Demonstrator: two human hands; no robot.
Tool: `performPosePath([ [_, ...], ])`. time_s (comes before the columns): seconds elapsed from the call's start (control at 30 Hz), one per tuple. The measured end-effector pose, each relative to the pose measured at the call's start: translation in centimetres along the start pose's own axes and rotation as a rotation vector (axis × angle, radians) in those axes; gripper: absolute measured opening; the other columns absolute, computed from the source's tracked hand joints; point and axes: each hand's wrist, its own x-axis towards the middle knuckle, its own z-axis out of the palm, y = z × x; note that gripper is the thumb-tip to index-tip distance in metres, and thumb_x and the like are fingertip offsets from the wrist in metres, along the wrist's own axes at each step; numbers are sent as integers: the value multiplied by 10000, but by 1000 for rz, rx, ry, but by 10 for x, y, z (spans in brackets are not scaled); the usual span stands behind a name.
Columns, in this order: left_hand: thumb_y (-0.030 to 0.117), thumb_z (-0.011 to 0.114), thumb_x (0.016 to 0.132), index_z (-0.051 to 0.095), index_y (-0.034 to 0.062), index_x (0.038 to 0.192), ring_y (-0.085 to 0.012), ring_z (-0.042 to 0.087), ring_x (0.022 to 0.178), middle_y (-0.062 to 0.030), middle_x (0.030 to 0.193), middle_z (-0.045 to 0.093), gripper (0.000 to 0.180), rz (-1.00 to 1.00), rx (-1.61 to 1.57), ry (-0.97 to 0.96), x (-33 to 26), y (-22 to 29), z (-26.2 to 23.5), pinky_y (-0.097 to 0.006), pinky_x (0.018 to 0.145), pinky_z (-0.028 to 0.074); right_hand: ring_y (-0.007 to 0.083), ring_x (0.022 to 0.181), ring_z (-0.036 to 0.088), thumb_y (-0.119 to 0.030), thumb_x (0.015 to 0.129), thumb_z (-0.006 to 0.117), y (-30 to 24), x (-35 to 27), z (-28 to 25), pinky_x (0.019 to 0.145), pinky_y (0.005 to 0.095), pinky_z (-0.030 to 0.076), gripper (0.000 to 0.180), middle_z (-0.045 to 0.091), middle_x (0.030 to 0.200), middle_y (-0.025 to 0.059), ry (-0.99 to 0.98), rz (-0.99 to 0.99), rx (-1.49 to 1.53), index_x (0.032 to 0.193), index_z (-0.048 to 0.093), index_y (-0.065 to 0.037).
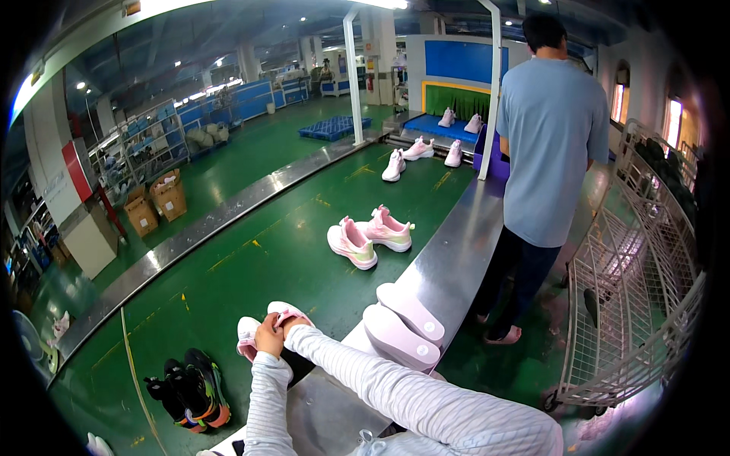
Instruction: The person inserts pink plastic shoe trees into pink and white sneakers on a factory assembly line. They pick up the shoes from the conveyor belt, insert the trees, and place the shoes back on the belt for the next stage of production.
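At the near edge of the green conveyor belt [251,285], both my hands are together at a pair of pink-and-white sneakers. My left hand [268,336] has its fingers curled at the opening of one sneaker [288,308], close to the other sneaker [247,334]. My right hand [294,325] is closed at the same opening, its fingertips partly hidden. Just right of my forearms, two pale insoles [401,336] with round heel stickers lie on the metal ledge. Farther up the belt stands another pair of pink sneakers [370,235].
Black sneakers [194,389] with orange and green trim stand on the belt at left. More pink sneakers [420,148] are near the green-curtained machine opening [454,99]. A person in a blue shirt [549,144] stands at right, beside a wire cart [635,289].
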Motion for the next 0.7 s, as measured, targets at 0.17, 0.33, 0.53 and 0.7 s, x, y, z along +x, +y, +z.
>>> performPosePath([
  [0.17,41,546,674,566,68,995,-286,605,805,-146,866,623,322,-34,-47,8,-4,1,-1,-342,708,475,325,848,569,-199,794,472,-1,-7,-1,734,369,457,241,560,985,191,18,-27,8,912,602,-34],
  [0.33,89,569,682,582,55,981,-275,604,824,-152,880,622,301,-75,-171,-43,12,-21,7,-331,724,470,330,863,560,-162,805,462,-1,-15,-4,743,370,454,226,545,1021,195,65,-90,37,926,591,-21],
  [0.53,129,610,685,560,-4,938,-274,572,768,-129,946,558,290,317,210,201,1,36,-9,-325,679,465,331,890,531,-154,795,496,42,-126,-50,765,376,434,219,474,1118,206,634,-637,18,940,559,-3],
  [0.7,134,474,741,606,5,758,-339,579,780,-187,797,606,185,-121,332,-207,-4,68,-2,-403,729,458,328,952,506,-88,752,533,82,-245,-36,863,410,361,120,569,976,124,118,-117,581,846,577,-27],
])
